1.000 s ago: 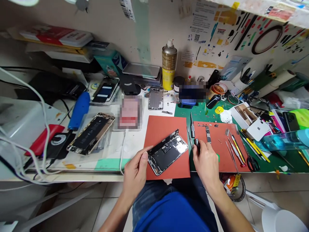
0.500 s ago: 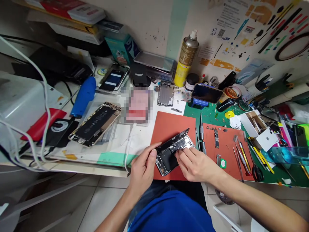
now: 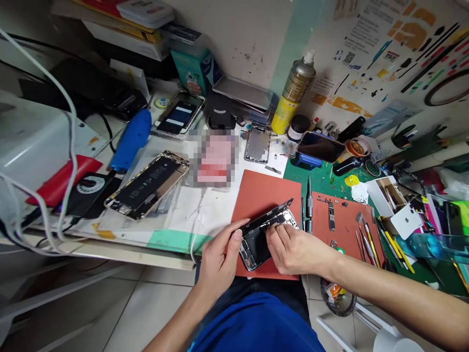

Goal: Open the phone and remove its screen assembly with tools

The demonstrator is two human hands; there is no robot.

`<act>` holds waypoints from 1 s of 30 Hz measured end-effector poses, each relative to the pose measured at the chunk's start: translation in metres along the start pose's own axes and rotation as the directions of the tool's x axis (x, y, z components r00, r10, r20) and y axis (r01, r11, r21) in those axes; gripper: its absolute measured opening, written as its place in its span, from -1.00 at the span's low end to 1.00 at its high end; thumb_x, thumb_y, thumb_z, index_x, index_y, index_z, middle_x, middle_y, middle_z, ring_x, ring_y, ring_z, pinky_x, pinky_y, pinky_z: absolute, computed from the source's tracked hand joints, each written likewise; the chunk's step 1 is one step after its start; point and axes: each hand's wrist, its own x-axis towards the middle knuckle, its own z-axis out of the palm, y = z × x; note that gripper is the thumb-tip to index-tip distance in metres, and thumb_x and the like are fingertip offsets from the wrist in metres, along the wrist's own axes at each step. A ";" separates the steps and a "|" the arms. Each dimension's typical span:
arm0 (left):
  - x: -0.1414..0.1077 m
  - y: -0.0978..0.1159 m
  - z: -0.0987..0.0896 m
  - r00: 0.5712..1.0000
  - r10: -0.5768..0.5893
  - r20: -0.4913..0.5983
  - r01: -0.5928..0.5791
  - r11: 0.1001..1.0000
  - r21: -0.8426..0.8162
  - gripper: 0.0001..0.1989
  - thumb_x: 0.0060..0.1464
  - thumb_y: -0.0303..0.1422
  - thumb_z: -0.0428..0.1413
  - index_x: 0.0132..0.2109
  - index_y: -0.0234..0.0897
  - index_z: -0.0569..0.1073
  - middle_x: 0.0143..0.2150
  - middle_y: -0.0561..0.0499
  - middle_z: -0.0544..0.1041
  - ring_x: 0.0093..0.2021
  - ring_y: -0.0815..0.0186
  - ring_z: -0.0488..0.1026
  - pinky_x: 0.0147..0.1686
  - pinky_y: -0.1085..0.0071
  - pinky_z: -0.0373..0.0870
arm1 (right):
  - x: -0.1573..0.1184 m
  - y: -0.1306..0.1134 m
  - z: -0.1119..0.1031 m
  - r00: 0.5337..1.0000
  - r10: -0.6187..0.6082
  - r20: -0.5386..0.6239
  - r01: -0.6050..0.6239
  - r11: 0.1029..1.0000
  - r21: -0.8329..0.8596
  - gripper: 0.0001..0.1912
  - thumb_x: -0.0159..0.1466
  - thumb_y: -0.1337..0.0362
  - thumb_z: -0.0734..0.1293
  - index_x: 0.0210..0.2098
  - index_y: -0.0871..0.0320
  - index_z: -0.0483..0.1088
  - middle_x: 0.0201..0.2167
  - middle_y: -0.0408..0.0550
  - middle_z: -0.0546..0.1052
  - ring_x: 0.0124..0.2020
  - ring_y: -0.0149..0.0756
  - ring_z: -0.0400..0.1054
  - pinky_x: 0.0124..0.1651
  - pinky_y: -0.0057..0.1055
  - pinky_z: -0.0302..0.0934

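Head view, phone repair bench.

"What is held, and how?"

"An opened smartphone [image 3: 256, 247] is gripped over the near part of an orange-red silicone mat [image 3: 264, 200], with its black battery exposed and a dark panel tilted up along its far side. The left hand [image 3: 220, 259] is curled around the near side, its thumb pressed against the edge. The right hand [image 3: 293, 252] is laid across the upper end, its fingers pressed together on the phone."

"What do the containers hold?"

"At 2 o'clock, a divided cardboard tray [image 3: 379, 195] is seen with slim items standing in its compartments, too small to identify. At 5 o'clock, a round basket [image 3: 339, 305] below the bench is shown holding orange and yellow scraps. At 3 o'clock, a second mat [image 3: 348, 220] is laid with a logic board [image 3: 331, 216] and tiny parts."

"What can be read?"

"An Apple logo is displayed on a white box [image 3: 406, 221] at 3 o'clock. Labels on the gold-and-yellow spray can [image 3: 298, 88] at 1 o'clock and the teal carton [image 3: 194, 71] at 11 o'clock are too small to be read, as is the printed notice [image 3: 366, 34] on the wall."
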 end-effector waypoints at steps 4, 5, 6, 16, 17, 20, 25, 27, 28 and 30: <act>-0.002 -0.003 0.000 1.000 -0.018 0.000 0.018 1.000 0.001 -0.66 0.48 -0.29 0.01 0.23 -0.15 0.58 0.15 -0.02 0.69 0.07 0.28 0.66 0.08 0.45 0.53 | -0.005 -0.002 0.003 0.999 -0.016 -0.045 0.013 0.998 -0.063 -0.59 0.40 0.54 0.13 -0.09 0.34 0.63 -0.21 0.26 0.68 -0.33 -0.12 0.51 -0.43 -0.25 0.36; -0.003 -0.004 0.000 1.000 -0.021 -0.001 0.021 1.000 0.000 -0.66 0.48 -0.29 0.01 0.23 -0.15 0.58 0.15 -0.03 0.69 0.09 0.27 0.66 0.08 0.43 0.53 | -0.007 -0.002 0.004 0.998 -0.016 -0.055 0.014 0.999 -0.035 -0.59 0.40 0.53 0.13 -0.08 0.34 0.63 -0.20 0.26 0.69 -0.32 -0.11 0.52 -0.43 -0.25 0.38; -0.003 -0.005 0.000 1.000 -0.024 -0.003 0.024 1.000 0.000 -0.65 0.48 -0.28 0.01 0.23 -0.15 0.58 0.15 -0.03 0.69 0.10 0.25 0.66 0.09 0.42 0.54 | -0.008 -0.001 0.004 0.998 -0.011 -0.066 0.012 1.000 0.016 -0.59 0.40 0.52 0.14 -0.06 0.33 0.62 -0.20 0.25 0.69 -0.31 -0.10 0.54 -0.43 -0.24 0.39; -0.004 -0.010 -0.002 0.999 -0.040 -0.002 0.040 0.998 0.040 -0.62 0.46 -0.19 0.00 0.19 -0.18 0.61 0.09 -0.07 0.71 0.01 0.17 0.69 -0.04 0.37 0.60 | -0.041 -0.003 -0.009 0.959 0.060 -0.277 0.055 0.921 0.387 -0.70 0.45 0.35 0.31 0.10 0.07 0.59 -0.10 0.04 0.72 -0.10 -0.11 0.63 -0.33 -0.23 0.59; -0.004 -0.011 -0.002 0.999 -0.037 -0.004 0.037 0.999 0.038 -0.62 0.46 -0.19 0.00 0.19 -0.18 0.61 0.09 -0.07 0.71 0.01 0.17 0.69 -0.05 0.37 0.60 | -0.048 0.002 -0.011 0.960 0.124 -0.249 -0.007 0.905 0.425 -0.69 0.45 0.35 0.32 0.11 0.02 0.58 -0.10 0.01 0.72 -0.12 -0.13 0.64 -0.35 -0.23 0.58; -0.004 -0.013 -0.002 1.000 -0.019 -0.013 0.019 0.999 0.043 -0.63 0.46 -0.21 0.00 0.19 -0.17 0.61 0.08 -0.05 0.72 -0.01 0.19 0.69 -0.08 0.40 0.60 | -0.065 0.033 -0.014 0.919 0.390 -0.055 -0.348 0.871 0.347 -0.71 0.52 0.31 0.25 0.04 0.06 0.61 -0.15 0.05 0.72 -0.25 -0.18 0.62 -0.31 -0.20 0.55; -0.004 -0.011 -0.001 1.000 -0.007 -0.013 0.008 0.999 0.053 -0.64 0.46 -0.22 0.00 0.17 -0.17 0.62 0.08 -0.05 0.72 0.00 0.20 0.69 -0.04 0.39 0.60 | -0.050 0.099 -0.003 0.770 0.600 0.218 -0.627 0.775 0.079 -0.52 0.58 0.32 0.06 -0.11 0.24 0.61 -0.29 0.13 0.66 -0.28 -0.18 0.54 -0.25 -0.26 0.35; -0.004 -0.011 -0.002 1.000 -0.019 -0.016 0.020 0.998 0.058 -0.63 0.46 -0.21 0.00 0.16 -0.18 0.62 0.07 -0.06 0.72 0.01 0.18 0.69 -0.02 0.36 0.60 | -0.031 0.115 0.004 0.771 0.576 0.270 -0.614 0.786 0.076 -0.56 0.55 0.38 0.10 -0.19 0.26 0.60 -0.32 0.12 0.63 -0.33 -0.19 0.51 -0.32 -0.30 0.22; -0.005 -0.011 -0.002 1.000 -0.025 -0.017 0.026 0.998 0.060 -0.62 0.46 -0.20 0.00 0.16 -0.19 0.62 0.07 -0.07 0.72 0.02 0.17 0.69 -0.02 0.35 0.61 | -0.021 0.121 0.007 0.771 0.564 0.297 -0.607 0.791 0.075 -0.60 0.52 0.41 0.13 -0.21 0.28 0.59 -0.32 0.14 0.63 -0.35 -0.19 0.50 -0.34 -0.30 0.16; -0.005 -0.011 -0.002 0.999 -0.031 -0.017 0.032 0.997 0.063 -0.62 0.46 -0.19 0.00 0.16 -0.20 0.62 0.07 -0.07 0.72 0.01 0.17 0.69 -0.04 0.36 0.61 | -0.003 0.129 0.012 0.771 0.537 0.343 -0.593 0.801 0.080 -0.67 0.46 0.47 0.18 -0.25 0.31 0.58 -0.30 0.19 0.63 -0.37 -0.18 0.50 -0.35 -0.30 0.10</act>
